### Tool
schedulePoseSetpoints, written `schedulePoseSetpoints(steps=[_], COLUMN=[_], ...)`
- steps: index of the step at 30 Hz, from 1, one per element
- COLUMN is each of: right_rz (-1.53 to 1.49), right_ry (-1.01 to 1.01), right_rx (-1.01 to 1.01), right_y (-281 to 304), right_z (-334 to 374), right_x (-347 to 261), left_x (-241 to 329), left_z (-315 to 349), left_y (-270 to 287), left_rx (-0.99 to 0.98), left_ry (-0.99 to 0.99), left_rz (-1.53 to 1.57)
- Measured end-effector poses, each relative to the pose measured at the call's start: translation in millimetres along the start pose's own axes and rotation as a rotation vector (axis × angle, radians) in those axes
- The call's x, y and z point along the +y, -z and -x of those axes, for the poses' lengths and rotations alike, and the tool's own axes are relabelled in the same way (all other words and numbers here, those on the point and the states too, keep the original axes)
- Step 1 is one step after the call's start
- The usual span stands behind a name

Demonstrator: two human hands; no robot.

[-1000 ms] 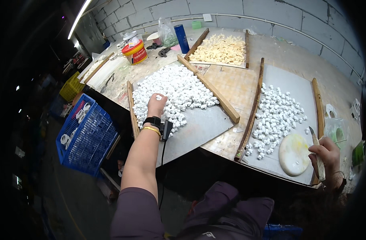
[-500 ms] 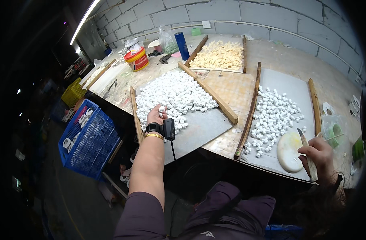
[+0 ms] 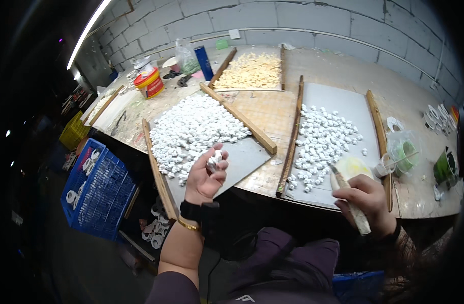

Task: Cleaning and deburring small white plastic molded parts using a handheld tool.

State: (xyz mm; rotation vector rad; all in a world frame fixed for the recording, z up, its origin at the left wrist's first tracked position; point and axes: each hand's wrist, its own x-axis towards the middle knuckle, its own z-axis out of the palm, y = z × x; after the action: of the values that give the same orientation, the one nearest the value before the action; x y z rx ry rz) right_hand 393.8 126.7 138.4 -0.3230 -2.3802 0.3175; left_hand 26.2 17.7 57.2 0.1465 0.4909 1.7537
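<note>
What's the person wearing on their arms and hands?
No gloves! Around the left wrist, just below the bare left hand, are a wide black strap and a thin gold-coloured bracelet. The dark purple sleeve is short. The right hand is bare too, with a dark band at its wrist. The right sleeve is hard to see.

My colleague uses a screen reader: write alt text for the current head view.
A person's left hand holds small white pieces by a board heaped with similar ones; the right hand grips a knife-like tool by a second, sparser board. Pale yellow pieces lie farther back; a blue crate is at left.
</note>
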Motion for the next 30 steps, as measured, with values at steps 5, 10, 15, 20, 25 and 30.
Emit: schedulePoseSetpoints(steps=[5,10,15,20,25,30], right_rz=[-0.074,0.011,0.021,-0.011,-0.007,-0.059], right_ry=[-0.03,-0.143,-0.213,-0.257,-0.293,-0.329], right_rx=[0.162,0.089,0.071,0.087,0.146,0.159], right_y=[-46,-48,-53,-63,-64,-62], right_z=[19,64,94,95,93,98], right_x=[-9,-9,-3,0,3,8], left_x=[-141,-213,-227,-230,-227,-228], left_z=[32,45,38,39,41,41], left_y=[-19,-26,-27,-23,-31,-27], left_rx=[-0.116,-0.089,-0.076,-0.066,0.04,-0.062], left_ry=[0.43,0.634,0.659,0.651,0.612,0.64], left_rz=[0.135,0.151,0.083,0.012,-0.061,-0.136])
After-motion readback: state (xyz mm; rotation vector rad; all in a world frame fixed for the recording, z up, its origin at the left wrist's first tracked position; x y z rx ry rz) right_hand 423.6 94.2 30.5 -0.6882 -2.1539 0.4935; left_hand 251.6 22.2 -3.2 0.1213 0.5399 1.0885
